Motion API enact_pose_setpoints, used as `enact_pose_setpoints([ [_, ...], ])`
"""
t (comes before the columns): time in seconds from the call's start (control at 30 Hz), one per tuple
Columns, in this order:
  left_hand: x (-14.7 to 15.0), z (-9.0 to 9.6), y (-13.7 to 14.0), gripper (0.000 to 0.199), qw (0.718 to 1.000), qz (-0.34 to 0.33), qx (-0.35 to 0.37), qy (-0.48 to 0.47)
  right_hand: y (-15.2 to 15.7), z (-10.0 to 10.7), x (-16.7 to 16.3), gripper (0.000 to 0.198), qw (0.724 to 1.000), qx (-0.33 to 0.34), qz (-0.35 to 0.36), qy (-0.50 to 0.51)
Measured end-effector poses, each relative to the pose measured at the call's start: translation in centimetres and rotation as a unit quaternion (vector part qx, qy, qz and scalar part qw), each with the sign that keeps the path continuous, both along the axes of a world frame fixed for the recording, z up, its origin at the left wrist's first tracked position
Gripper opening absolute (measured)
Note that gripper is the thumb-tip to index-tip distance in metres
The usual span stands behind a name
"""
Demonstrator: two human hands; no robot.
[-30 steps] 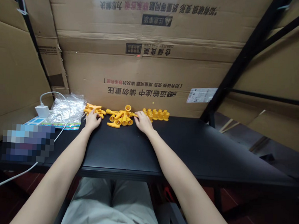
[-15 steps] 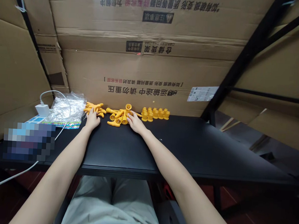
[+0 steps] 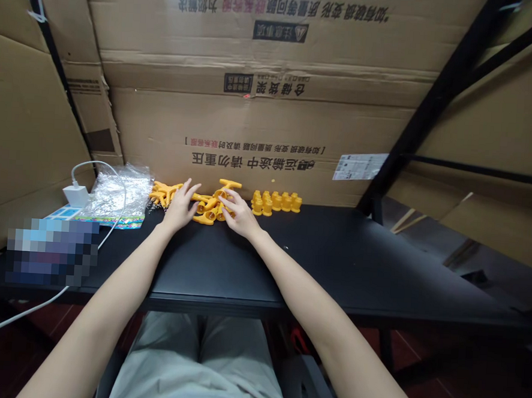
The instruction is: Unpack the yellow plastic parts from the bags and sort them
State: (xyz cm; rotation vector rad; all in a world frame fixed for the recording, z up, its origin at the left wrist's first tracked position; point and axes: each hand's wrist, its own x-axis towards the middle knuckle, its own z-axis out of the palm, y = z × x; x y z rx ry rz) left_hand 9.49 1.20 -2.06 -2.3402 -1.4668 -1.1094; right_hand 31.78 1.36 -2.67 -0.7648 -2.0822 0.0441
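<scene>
My left hand (image 3: pixel 181 209) is open, its fingers spread at the left side of a loose pile of yellow plastic pieces (image 3: pixel 210 204). The pile mixes T-shaped handles and small cups. My right hand (image 3: pixel 242 218) has its fingers closed around a yellow cup (image 3: pixel 221 194) at the pile's right side. Just above that cup stands a yellow T-shaped handle (image 3: pixel 230 185); whether the two are joined is hidden. More yellow T-shaped handles (image 3: pixel 162 194) lie in a heap left of my left hand. Right of my right hand, several yellow cups (image 3: pixel 277 203) stand in a group.
A clear plastic bag (image 3: pixel 117 193) lies at the left, beside a white charger (image 3: pixel 75 196) with a cable. Cardboard (image 3: pixel 253 120) walls the back of the black table (image 3: pixel 225 268). A black metal post (image 3: pixel 415 118) rises at the right.
My left hand has left the handle heap and moved right to the pile, fingers spreading. A T-shaped handle now shows upright above the cup by my right hand, which has shifted little.
</scene>
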Motion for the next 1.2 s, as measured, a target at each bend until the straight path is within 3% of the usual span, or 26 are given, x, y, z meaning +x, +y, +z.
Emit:
enact_pose_setpoints([
  [0.17,1.4,-0.5,-0.1,0.059,0.998,-0.014,-0.047,0.035,-1.6,0.6,-2.1,0.032,0.995,0.033,0.082,0.046],
  [0.4,0.6,-1.0,0.5,0.059,0.998,0.009,-0.07,0.002,-2.5,0.6,-3.2,0.02,0.992,0.051,0.104,0.055],
  [0.67,-0.1,-1.6,1.3,0.037,0.995,-0.025,-0.089,-0.037,-2.5,0.1,-3.7,0.018,0.988,0.053,0.117,0.086],
  [0.97,0.0,-1.2,0.5,0.047,0.997,0.006,-0.078,0.007,-2.1,0.7,-2.9,0.033,0.992,0.002,0.057,0.111],
  [1.2,0.6,-0.6,-0.1,0.042,0.989,0.093,-0.092,0.069,-1.0,0.5,-1.6,0.022,0.991,-0.066,0.015,0.111],
])
